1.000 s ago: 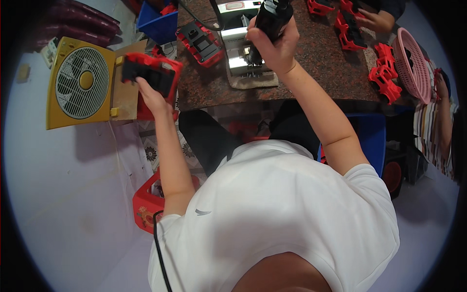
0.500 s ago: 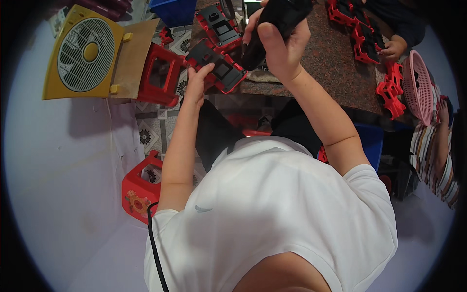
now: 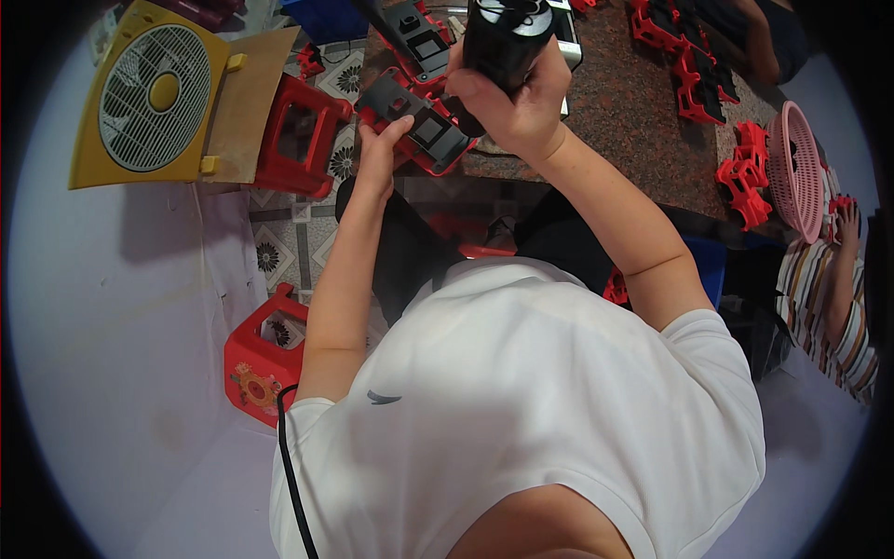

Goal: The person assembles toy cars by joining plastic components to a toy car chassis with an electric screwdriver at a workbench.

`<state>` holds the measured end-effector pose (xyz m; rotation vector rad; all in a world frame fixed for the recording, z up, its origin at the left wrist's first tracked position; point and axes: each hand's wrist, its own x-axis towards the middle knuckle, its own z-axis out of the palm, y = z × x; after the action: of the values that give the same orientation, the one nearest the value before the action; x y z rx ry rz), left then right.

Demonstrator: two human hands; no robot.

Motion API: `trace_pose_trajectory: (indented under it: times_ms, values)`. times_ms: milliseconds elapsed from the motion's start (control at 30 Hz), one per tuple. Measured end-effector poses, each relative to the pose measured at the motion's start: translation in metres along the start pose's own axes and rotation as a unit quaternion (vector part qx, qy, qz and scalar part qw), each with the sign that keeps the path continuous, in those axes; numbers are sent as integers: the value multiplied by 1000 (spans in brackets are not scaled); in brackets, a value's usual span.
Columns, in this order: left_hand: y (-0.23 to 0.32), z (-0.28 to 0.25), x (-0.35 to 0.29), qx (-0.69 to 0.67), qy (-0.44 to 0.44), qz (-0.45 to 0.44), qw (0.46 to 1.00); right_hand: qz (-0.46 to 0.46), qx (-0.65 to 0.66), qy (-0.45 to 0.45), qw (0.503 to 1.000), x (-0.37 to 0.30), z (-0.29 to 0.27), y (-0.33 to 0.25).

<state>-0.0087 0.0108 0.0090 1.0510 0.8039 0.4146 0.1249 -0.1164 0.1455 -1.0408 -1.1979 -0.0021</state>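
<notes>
My left hand (image 3: 378,156) grips the near left edge of a black plate-like plastic housing with a red frame (image 3: 433,132), its thumb on top. In my right hand (image 3: 529,114) is a black cylindrical tool that looks like an electric screwdriver (image 3: 498,56), fingers wrapped round its body. Its butt end faces up and its lower end comes down beside the right end of the housing; the tip is hidden. Just beyond lies another red-and-black housing (image 3: 416,45), partly covered by a dark strip.
The speckled stone table (image 3: 615,140) carries several red-and-black frames (image 3: 694,84), red brackets (image 3: 745,177) and a pink basket (image 3: 794,172) on the right. Two other people's arms show there. At left stand a yellow fan (image 3: 154,93), red stools (image 3: 265,373) and a blue bin (image 3: 326,20).
My right hand has moved slightly left and nearer me, turning the tool so its butt end shows. My left hand stays on the housing. The person at far right has shifted a hand.
</notes>
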Motion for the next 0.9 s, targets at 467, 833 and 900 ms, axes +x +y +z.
trace_pose_trajectory:
  times_ms: [467,833,900]
  values:
    - [-5,-4,3,-2,-25,32,999,-5,22,50,998,31,-46,-12]
    - [-1,-1,1,4,-15,27,1000,27,2,66,997,12,-50,13]
    - [-1,-2,2,6,-3,13,1000,157,104,72,979,17,-42,5]
